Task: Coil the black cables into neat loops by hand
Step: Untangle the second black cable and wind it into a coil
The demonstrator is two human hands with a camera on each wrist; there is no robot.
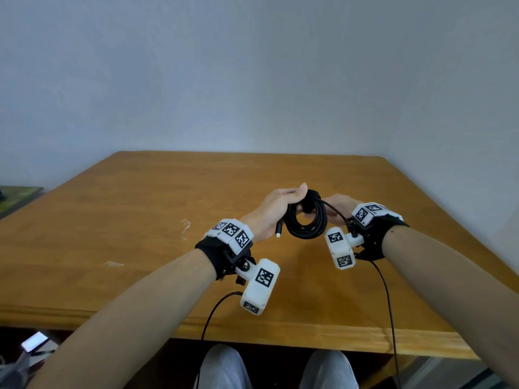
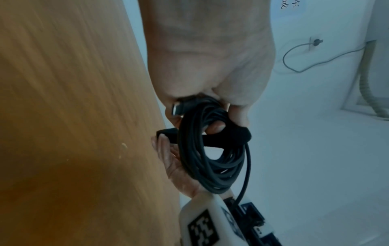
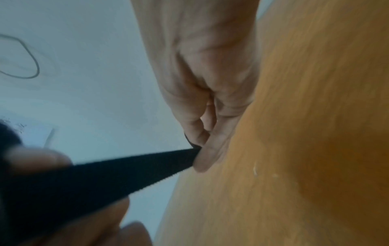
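Observation:
A black cable (image 1: 306,231) is wound into a small coil and held in the air over the wooden table (image 1: 140,220). My left hand (image 1: 297,200) grips the top of the coil (image 2: 210,158), fingers curled through it. The cable's plug (image 2: 177,108) sticks out beside those fingers. A black fabric strap (image 2: 227,138) crosses the coil. My right hand (image 1: 334,209) pinches the strap (image 3: 105,179) between thumb and fingers (image 3: 202,149) and holds it taut. One strand of cable arcs from the coil toward my right wrist.
Thin black leads hang from the wrist cameras (image 1: 261,284) over the table's near edge (image 1: 252,332). A lit screen (image 1: 33,341) lies low at the left. My knees (image 1: 224,366) are under the table. A wall stands behind it.

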